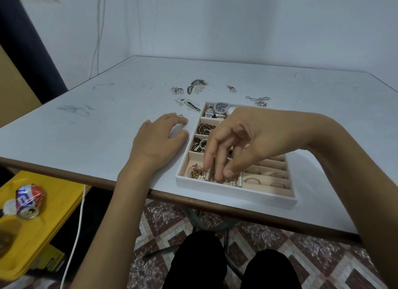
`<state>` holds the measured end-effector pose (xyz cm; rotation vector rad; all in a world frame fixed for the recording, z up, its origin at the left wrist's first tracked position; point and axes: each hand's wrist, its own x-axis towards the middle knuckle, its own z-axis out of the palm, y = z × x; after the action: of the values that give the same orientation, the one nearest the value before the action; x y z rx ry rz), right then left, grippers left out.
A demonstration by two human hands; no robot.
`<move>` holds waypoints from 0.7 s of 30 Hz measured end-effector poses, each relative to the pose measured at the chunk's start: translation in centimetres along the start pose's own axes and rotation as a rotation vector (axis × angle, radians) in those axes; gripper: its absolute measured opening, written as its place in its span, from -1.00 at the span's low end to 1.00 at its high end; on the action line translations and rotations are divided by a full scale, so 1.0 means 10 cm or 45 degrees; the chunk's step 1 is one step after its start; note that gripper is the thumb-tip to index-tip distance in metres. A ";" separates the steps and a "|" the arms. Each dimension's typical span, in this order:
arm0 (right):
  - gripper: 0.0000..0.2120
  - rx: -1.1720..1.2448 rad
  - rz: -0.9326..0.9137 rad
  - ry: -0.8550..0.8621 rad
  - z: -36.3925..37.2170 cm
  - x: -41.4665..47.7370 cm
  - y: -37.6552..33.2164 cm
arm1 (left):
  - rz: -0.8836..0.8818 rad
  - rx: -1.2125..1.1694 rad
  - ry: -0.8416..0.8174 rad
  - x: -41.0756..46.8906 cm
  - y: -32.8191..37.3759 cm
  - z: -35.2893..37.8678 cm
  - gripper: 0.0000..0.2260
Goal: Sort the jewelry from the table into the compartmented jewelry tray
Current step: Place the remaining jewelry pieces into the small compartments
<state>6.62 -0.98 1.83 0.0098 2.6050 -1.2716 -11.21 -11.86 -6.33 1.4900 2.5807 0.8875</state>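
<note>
Left hand [159, 140] spread on table [86, 127], right hand [247, 142] fingers-down in tray [237, 193] (pinch unclear)

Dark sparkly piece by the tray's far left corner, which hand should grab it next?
Probably left. The left hand rests on the table near the piece; the right hand reaches into the tray.

Your counter [107, 127] looks matt white and scuffed, your tray [215, 189] lined with soft beige cloth, its watches [221, 109] glossy metal.
</note>
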 end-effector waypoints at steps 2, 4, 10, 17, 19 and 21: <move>-0.74 -0.004 -0.011 0.001 -0.01 0.00 0.00 | 0.000 0.000 -0.001 0.00 0.00 0.00 -0.69; -0.75 0.003 -0.029 0.016 -0.02 -0.01 0.01 | 0.001 -0.011 -0.015 0.00 -0.01 0.00 -0.65; -0.80 0.001 -0.139 0.432 -0.13 -0.05 0.04 | 0.001 0.002 0.001 0.00 0.00 0.00 -0.69; -0.85 0.174 -0.082 1.215 -0.45 -0.17 0.34 | 0.005 0.010 -0.001 -0.01 0.02 -0.01 -0.68; -0.87 0.143 0.033 1.392 -0.54 -0.20 0.51 | -0.003 0.011 0.000 0.00 0.03 -0.01 -0.69; -0.85 -0.015 0.201 1.516 -0.61 -0.24 0.71 | -0.014 0.012 0.008 0.01 0.04 -0.02 -0.70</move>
<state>8.42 8.42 0.52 1.3080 3.3742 -1.4384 -11.02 -11.68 -5.96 1.4762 2.5989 0.8817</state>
